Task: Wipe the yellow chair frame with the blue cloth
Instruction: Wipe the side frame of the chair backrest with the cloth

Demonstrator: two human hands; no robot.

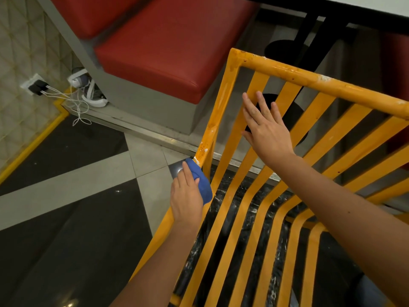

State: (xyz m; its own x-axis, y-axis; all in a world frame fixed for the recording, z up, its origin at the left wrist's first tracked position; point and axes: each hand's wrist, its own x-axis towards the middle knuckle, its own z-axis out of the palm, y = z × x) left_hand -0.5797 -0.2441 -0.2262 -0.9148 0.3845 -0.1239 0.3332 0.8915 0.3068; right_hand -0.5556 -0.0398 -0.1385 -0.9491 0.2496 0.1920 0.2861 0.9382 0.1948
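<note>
— Across the middle and toward 3 o'clock, what fills the view?
— The yellow chair frame (263, 196), slats running up to its top rail.
— And the hands?
— The right hand (266, 127) lies flat, fingers straight, on the slats. At 7 o'clock the left hand (187, 199) clutches the blue cloth (202, 185) against the frame's left tube.

The left hand (187, 199) grips a bunched blue cloth (202, 185) against the left side rail of the yellow slatted metal chair frame (287, 78). The right hand (266, 127) rests flat, fingers (251, 107) straight, on the backrest slats. A red padded bench (159, 49) stands beyond.
</note>
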